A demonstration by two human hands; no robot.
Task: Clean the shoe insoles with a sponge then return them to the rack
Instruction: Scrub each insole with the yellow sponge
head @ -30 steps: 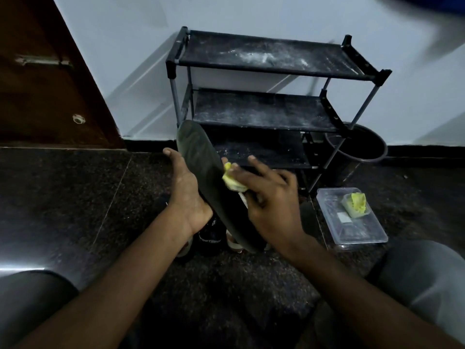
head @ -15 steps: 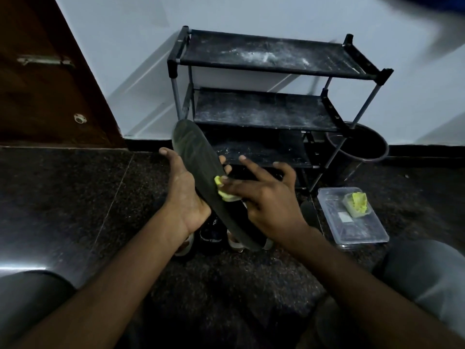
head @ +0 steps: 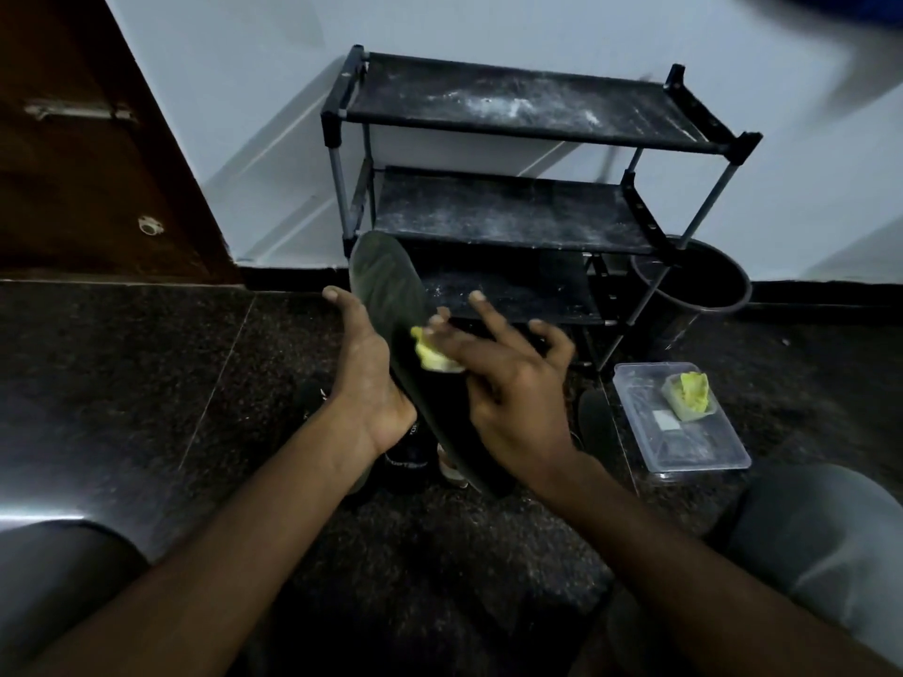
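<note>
A long dark insole (head: 391, 290) stands tilted in front of me, its toe end up towards the rack. My left hand (head: 364, 378) holds it from behind, thumb on its left edge. My right hand (head: 508, 383) pinches a small yellow sponge (head: 432, 351) and presses it against the insole's middle, the other fingers spread. The black three-shelf shoe rack (head: 532, 112) stands against the wall behind, its shelves dusty and bare. A second dark insole (head: 593, 422) lies on the floor to the right, partly hidden by my right hand.
A clear plastic box (head: 703, 452) with another yellow sponge (head: 686, 395) sits on the dark floor at right. A black bucket (head: 698, 290) stands beside the rack. Dark shoes (head: 410, 461) lie under my hands. A brown door (head: 83, 153) is at left.
My right hand slid the sponge down the insole, then back up a little, fingers now more spread. The left hand and insole stayed nearly still.
</note>
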